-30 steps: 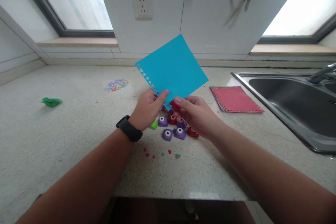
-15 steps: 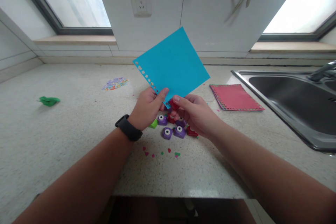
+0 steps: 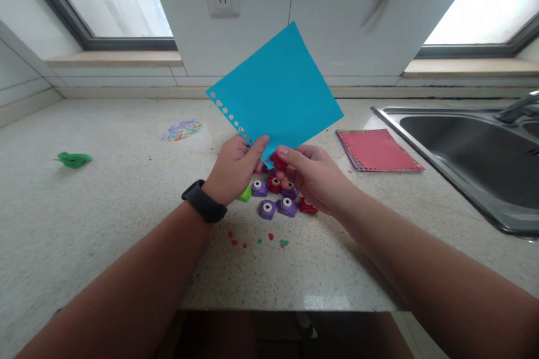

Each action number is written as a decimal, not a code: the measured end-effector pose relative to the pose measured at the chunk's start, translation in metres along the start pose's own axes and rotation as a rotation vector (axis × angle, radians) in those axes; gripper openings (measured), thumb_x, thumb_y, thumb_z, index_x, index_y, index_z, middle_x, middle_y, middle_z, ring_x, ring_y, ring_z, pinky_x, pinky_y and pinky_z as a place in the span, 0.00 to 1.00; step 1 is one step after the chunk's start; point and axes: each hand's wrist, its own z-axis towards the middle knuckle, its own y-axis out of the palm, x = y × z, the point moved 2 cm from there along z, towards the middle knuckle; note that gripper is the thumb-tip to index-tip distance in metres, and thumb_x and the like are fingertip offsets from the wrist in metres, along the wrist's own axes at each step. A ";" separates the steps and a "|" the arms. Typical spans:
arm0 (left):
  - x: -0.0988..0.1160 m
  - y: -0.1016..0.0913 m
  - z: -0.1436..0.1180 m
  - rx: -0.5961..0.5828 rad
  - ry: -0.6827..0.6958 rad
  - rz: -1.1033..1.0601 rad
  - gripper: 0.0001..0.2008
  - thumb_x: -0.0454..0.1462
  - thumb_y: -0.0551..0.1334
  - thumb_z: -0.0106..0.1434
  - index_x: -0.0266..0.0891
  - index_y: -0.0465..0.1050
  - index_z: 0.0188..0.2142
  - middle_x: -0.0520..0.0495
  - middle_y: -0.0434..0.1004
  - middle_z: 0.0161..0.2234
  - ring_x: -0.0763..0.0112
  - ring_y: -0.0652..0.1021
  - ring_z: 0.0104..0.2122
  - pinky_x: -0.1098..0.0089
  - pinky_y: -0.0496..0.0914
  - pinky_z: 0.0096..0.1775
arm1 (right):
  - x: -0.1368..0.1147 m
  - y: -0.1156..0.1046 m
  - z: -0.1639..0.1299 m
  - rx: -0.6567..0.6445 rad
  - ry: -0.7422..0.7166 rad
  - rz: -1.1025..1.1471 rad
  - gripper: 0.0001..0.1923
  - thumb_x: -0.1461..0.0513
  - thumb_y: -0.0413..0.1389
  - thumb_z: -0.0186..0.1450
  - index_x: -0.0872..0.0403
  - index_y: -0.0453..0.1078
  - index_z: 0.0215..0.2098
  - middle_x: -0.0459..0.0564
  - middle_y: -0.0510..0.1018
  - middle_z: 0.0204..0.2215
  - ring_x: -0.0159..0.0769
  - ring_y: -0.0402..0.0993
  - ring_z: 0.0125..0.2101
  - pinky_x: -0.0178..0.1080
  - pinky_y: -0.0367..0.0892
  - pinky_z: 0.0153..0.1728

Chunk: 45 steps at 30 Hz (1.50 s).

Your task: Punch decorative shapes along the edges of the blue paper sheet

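A sheet of blue paper (image 3: 280,87) is held up at a tilt, with a row of small punched shapes along its lower left edge. My left hand (image 3: 238,168), wearing a black watch, pinches that edge between thumb and fingers. Between the thumb and fingers of my right hand (image 3: 318,176) is a red craft punch (image 3: 278,160), placed at the paper's lowest corner. Below the hands, several purple craft punches (image 3: 268,209) lie on the counter with red ones (image 3: 307,206) and a green one (image 3: 245,195). My right fingers partly hide some of them.
A stack of punched paper with a red sheet (image 3: 379,148) on top lies left of the steel sink (image 3: 393,129). Small paper cutouts (image 3: 234,242) dot the front counter. A pile of colourful cutouts (image 3: 182,130) and a green crumpled item (image 3: 73,160) are at left.
The view has tipped slightly, and the blue paper stands a little higher against the wall. Both hands keep their grip, with the red punch still at the corner.
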 end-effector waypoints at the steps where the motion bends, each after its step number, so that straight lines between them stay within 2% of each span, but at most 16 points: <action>1: 0.000 0.000 0.000 0.002 0.000 0.007 0.20 0.50 0.62 0.66 0.39 0.63 0.25 0.56 0.64 0.15 0.79 0.63 0.15 0.74 0.57 0.18 | 0.000 0.000 0.000 0.003 0.001 -0.003 0.19 0.50 0.65 0.61 0.57 0.70 0.29 0.47 0.71 0.21 0.28 0.66 0.20 0.33 0.62 0.22; 9: -0.001 0.000 0.000 -0.008 0.009 0.025 0.22 0.50 0.61 0.67 0.38 0.65 0.23 0.54 0.66 0.15 0.79 0.64 0.15 0.74 0.57 0.19 | 0.000 -0.001 0.001 -0.005 -0.031 -0.010 0.19 0.50 0.64 0.62 0.58 0.70 0.29 0.46 0.72 0.21 0.28 0.66 0.20 0.32 0.62 0.21; 17: 0.000 0.000 0.001 -0.015 0.007 0.006 0.19 0.47 0.60 0.68 0.38 0.65 0.26 0.55 0.66 0.16 0.79 0.64 0.15 0.75 0.58 0.18 | 0.001 -0.001 0.001 -0.004 -0.033 -0.028 0.19 0.50 0.64 0.62 0.57 0.70 0.29 0.46 0.72 0.21 0.27 0.66 0.20 0.32 0.62 0.21; 24: -0.002 0.000 0.001 0.001 -0.020 0.016 0.21 0.50 0.61 0.67 0.38 0.65 0.25 0.54 0.66 0.16 0.78 0.65 0.16 0.75 0.58 0.19 | 0.000 0.001 0.000 0.015 -0.016 -0.059 0.21 0.48 0.64 0.61 0.57 0.69 0.28 0.46 0.70 0.21 0.28 0.66 0.20 0.33 0.62 0.21; 36: 0.000 0.002 0.001 -0.021 -0.021 -0.022 0.20 0.49 0.61 0.67 0.39 0.65 0.26 0.54 0.66 0.16 0.79 0.65 0.15 0.75 0.57 0.18 | -0.001 -0.001 0.001 -0.011 -0.033 -0.076 0.20 0.49 0.64 0.62 0.57 0.70 0.29 0.48 0.73 0.24 0.28 0.65 0.21 0.33 0.62 0.22; 45: -0.001 0.002 0.001 -0.021 -0.021 -0.020 0.19 0.50 0.62 0.67 0.39 0.66 0.27 0.54 0.66 0.16 0.78 0.65 0.15 0.74 0.56 0.18 | 0.001 -0.004 0.000 0.001 -0.030 -0.122 0.21 0.47 0.63 0.63 0.56 0.69 0.27 0.48 0.72 0.22 0.29 0.66 0.21 0.34 0.61 0.21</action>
